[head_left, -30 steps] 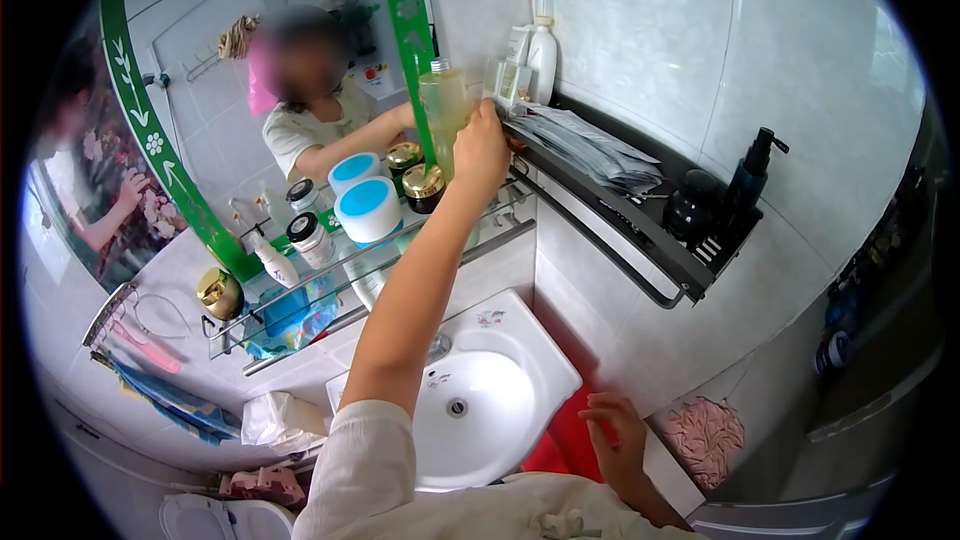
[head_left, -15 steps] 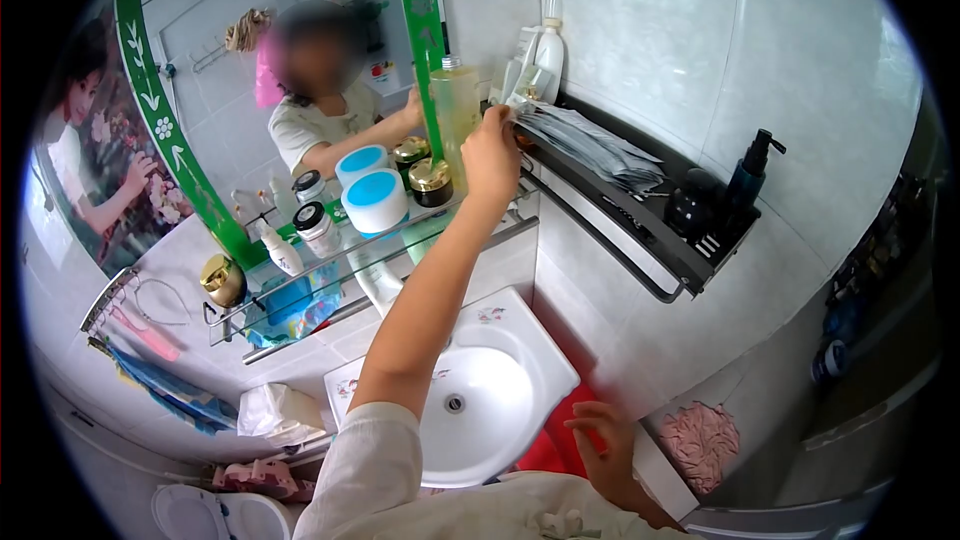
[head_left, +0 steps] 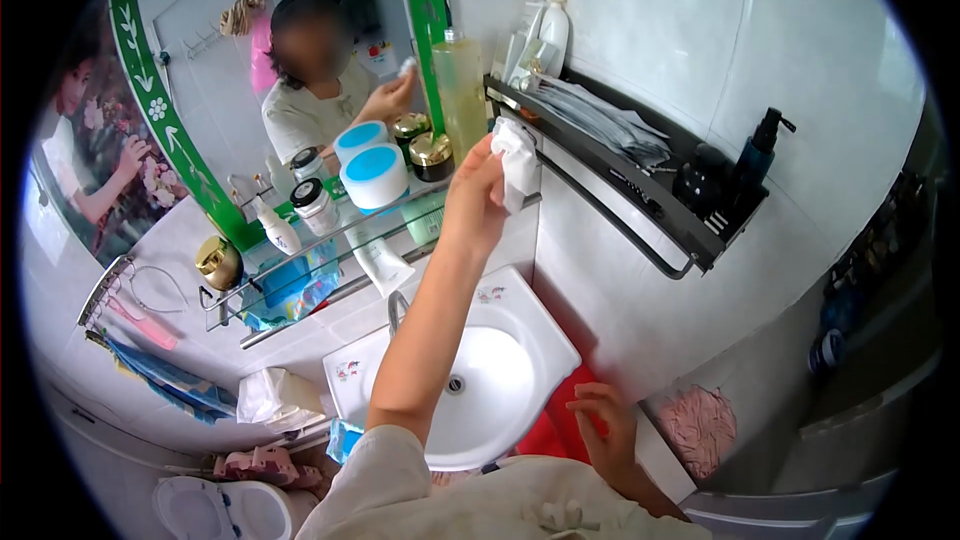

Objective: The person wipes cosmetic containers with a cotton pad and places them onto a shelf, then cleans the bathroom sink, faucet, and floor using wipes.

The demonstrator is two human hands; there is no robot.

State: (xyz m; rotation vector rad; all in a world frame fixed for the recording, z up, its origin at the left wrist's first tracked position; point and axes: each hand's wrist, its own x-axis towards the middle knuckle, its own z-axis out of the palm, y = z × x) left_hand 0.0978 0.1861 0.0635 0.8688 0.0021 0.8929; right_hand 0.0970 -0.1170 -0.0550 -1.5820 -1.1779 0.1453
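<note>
My left hand (head_left: 474, 195) is raised in front of the glass shelf, its fingers closed on a crumpled white tissue (head_left: 515, 165) that hangs down on their right side. Just right of the tissue runs the black wall shelf (head_left: 590, 155), which bears a stack of flat silvery packets (head_left: 605, 120). A tall bottle of yellowish liquid (head_left: 460, 90) stands behind my left hand. Low at the right, my right hand (head_left: 605, 428) hovers beside the white sink (head_left: 500, 410), fingers loosely bent and apart, holding nothing.
Jars, including a white one with a blue lid (head_left: 375, 176), and a white tube (head_left: 380, 258) crowd the glass shelf under the green-framed mirror (head_left: 425, 20). A dark pump bottle (head_left: 757, 150) stands at the black shelf's near end. A red basin (head_left: 560, 420) is beside the sink.
My left hand has drawn back from the black shelf, down and slightly left, and the white tissue now shows in its fingers. My right hand has barely moved.
</note>
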